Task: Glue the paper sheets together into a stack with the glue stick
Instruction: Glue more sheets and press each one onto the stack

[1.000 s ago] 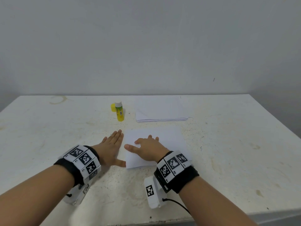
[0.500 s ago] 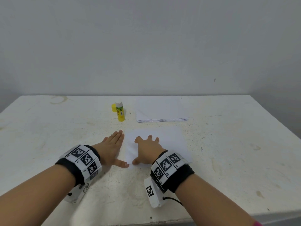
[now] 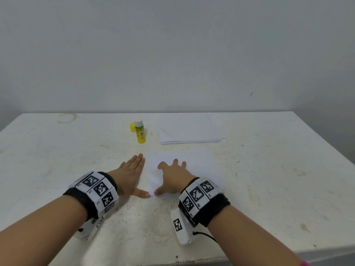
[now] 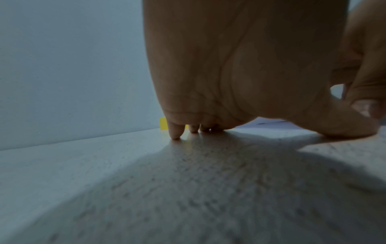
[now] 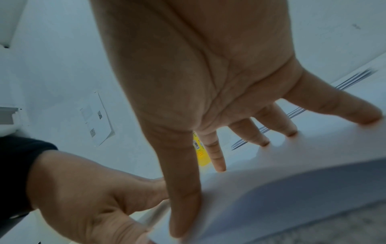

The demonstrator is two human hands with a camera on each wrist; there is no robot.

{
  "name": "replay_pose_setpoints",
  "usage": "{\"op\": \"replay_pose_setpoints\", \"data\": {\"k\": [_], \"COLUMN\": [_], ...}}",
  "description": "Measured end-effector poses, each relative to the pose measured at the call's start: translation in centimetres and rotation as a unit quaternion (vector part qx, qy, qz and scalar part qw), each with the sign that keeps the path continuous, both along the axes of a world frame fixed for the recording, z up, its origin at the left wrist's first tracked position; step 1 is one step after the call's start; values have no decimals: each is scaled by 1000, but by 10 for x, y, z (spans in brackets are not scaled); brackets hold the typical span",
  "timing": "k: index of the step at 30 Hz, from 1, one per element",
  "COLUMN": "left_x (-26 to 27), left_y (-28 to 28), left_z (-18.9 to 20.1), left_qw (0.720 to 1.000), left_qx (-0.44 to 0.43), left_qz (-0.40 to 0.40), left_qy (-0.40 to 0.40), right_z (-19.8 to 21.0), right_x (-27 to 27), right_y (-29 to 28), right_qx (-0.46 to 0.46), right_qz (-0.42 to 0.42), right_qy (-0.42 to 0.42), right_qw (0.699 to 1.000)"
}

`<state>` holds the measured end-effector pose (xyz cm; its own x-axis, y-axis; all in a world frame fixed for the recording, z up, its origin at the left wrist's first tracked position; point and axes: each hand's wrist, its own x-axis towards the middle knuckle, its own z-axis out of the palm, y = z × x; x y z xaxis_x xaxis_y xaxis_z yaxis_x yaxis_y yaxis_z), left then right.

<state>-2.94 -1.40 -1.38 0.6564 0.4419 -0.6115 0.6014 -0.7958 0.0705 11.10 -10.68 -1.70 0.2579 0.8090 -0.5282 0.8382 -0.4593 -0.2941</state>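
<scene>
A bare recording room: a stained white table (image 3: 269,169) against a plain grey-white wall (image 3: 172,54).

Head camera looks down, 12 o'clock, across my table (image 3: 269,169). Left wrist camera low, close under palm. Right wrist camera close, tilted. All share yellow glue stick (image 3: 140,134) at 12 o'clock.

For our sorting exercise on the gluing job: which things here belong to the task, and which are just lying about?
Belongs to the job:
- glue stick, uncapped, upright
- yellow cap behind it
- paper pile
- single sheet under the right hand
- left hand, flat beside the sheet

Just lying about:
- ring stain on the table
</scene>
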Motion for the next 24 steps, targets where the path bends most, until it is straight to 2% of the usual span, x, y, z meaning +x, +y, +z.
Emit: {"op": "replay_pose_setpoints", "data": {"k": [24], "left_x": [1], "left_y": [1], "left_z": [-2], "left_qw": [1000], "left_qx": [-5], "left_qz": [4], "left_qy": [0], "right_z": [5], "right_x": [-1], "right_y": [-1], "right_qx": [-1], "right_qz": [13], "right_qy": [0], "right_qw": [1000]}}
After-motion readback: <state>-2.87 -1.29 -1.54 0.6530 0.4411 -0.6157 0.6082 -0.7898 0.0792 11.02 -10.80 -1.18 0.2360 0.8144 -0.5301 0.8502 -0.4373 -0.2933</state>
